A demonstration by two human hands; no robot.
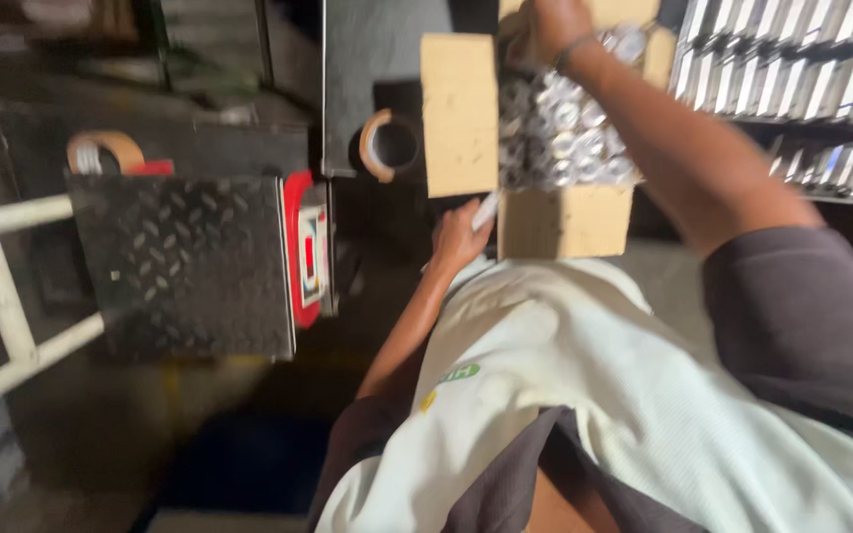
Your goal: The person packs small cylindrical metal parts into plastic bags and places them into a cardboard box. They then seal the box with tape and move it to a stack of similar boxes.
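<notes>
An open cardboard box (565,222) stands in front of me, filled with several shiny silver round parts (565,138). My right hand (545,28) reaches over the far side of the box, fingers curled down among the parts; what it grips is blurred. My left hand (461,237) sits at the box's near left corner, closed around a white marker (486,210). The left flap (458,114) of the box is folded outward.
A roll of brown tape (387,145) lies left of the box on a dark surface. Another tape roll (103,150) sits by a black tread-plate platform scale (185,262) with a red edge. White metal rails (2,296) stand far left. Trays of silver parts (792,79) fill the right.
</notes>
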